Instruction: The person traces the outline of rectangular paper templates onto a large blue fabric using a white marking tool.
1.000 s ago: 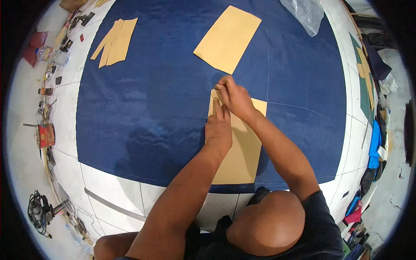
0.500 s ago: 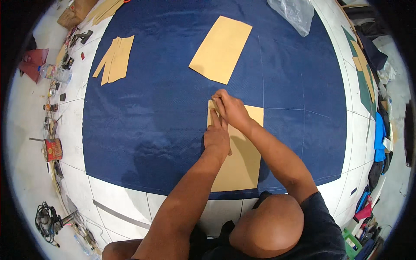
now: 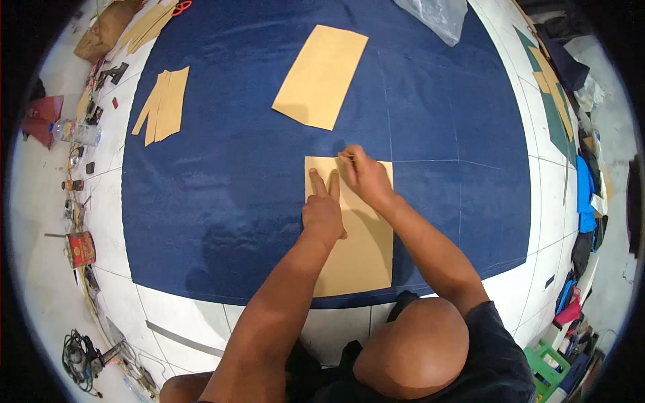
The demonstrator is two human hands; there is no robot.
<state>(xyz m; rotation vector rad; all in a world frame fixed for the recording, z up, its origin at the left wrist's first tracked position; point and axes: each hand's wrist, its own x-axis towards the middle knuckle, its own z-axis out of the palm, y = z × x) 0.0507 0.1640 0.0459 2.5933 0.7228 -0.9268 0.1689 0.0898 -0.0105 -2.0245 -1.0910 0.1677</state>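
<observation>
A tan rectangular pattern sheet point(image 3: 366, 252) lies on dark blue fabric point(image 3: 222, 181), close to the fabric's near edge. My left hand point(image 3: 322, 213) presses flat on its upper left part, two fingers spread toward the top edge. At that same edge, just right of those fingers, my right hand point(image 3: 366, 176) is closed in a pinch. Whatever sits between its fingertips is too small to make out. Thin pale lines run across the fabric to the right of the sheet. Farther off lies a second tan sheet point(image 3: 321, 77), tilted.
Narrow tan strips point(image 3: 164, 104) lie on the fabric's left side. A clear plastic bag point(image 3: 437, 17) rests at the far edge. Along the left floor stand a bottle point(image 3: 77, 132), a red tin point(image 3: 80, 248) and small tools. Green and tan pieces point(image 3: 554, 101) lie at right.
My right hand has slid rightward along the sheet's top edge, away from the left fingers. The left fingers have spread apart. The whole view has shifted slightly.
</observation>
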